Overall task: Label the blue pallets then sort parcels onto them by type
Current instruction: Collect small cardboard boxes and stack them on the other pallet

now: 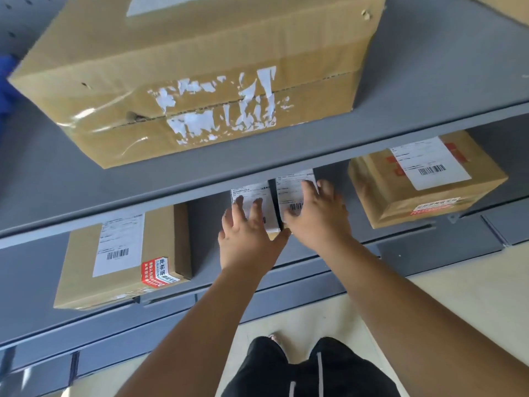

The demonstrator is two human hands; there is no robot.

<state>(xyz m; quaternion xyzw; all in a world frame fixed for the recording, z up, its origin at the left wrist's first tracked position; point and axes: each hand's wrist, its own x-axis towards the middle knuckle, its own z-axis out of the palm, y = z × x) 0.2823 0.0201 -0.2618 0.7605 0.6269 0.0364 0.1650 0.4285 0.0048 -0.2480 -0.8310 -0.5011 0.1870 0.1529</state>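
Both forearms reach to the lower shelf, where the left hand and right hand lie straight-fingered on two small labelled parcels, seemingly ungripped through the blur. Picking for sorting; next, fingers must curl round them and lift.

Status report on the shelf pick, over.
Left hand on left small parcel, right hand on right small parcel, fingers straight, no grip. Both parcels on lower shelf. Upper shelf overhangs above; brown boxes flank, apart.
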